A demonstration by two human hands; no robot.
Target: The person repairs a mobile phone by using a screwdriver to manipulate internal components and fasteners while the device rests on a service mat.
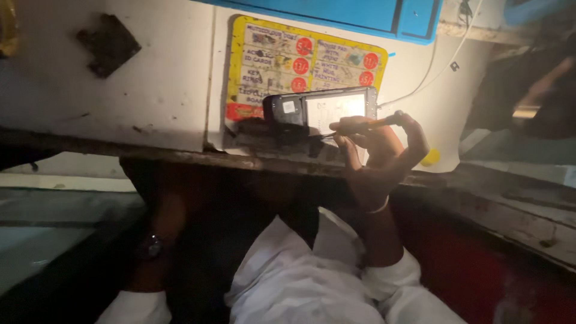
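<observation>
White sleeves (336, 282) fill the bottom of my view, closest to the lens, with both forearms reaching up from them. On the right hand (375, 150) I see a pale band at the wrist; its fingers are pinched around a thin yellow-handled tool (378, 123), the tip resting against the lit phone (321, 111). That phone lies face-open on its side at the edge of a worn white counter (120, 90), just below a yellow sticker chart (300, 60) with red dots. My left hand (174, 180) sits in deep shadow under the counter's lip, a wristwatch (150, 246) on that arm; I cannot tell whether those fingers are curled or loose. A white cable (435, 66) runs down the wall at the upper right, near a blue panel (372, 15)
</observation>
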